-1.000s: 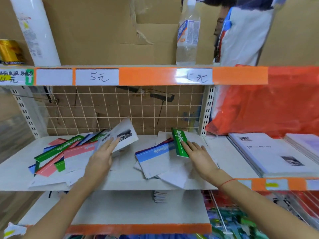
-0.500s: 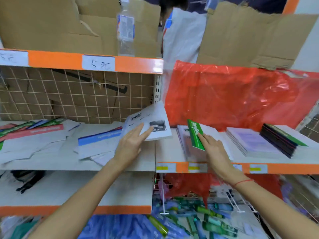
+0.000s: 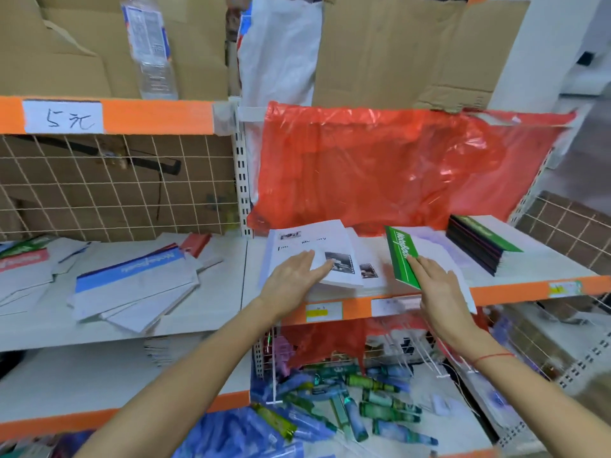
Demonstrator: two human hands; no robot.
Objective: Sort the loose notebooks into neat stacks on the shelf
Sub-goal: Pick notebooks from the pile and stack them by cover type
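Left hand [image 3: 291, 279]: palm down on the white notebook [image 3: 314, 256], fingers straight and released, pressing it flat.
White notebook: lies on top of a white stack [image 3: 370, 276] at the left end of the right-hand shelf [image 3: 515, 285]; cover shows small black photo prints.
Right hand [image 3: 436, 285]: holds the green notebook [image 3: 404, 256] at its near edge, fingers extended along the cover; thumb hidden, so how it clasps underneath, cannot tell.
Green notebook: tilted, far end raised, above a pale stack [image 3: 439, 249] just right of the white stack.
Dark stack [image 3: 479, 242]: neat pile with green top, farther right on the same shelf, well apart from both hands.
Loose notebooks [image 3: 132, 285]: scattered white, blue-banded and red ones on the left-hand shelf [image 3: 211, 312].
Behind: red plastic sheet [image 3: 380, 166] hanging at the back of the right-hand shelf; wire grid [image 3: 115, 183] behind the left one.
Above: price label [image 3: 62, 117] on orange shelf edge; clear bottle [image 3: 150, 47] against cardboard.
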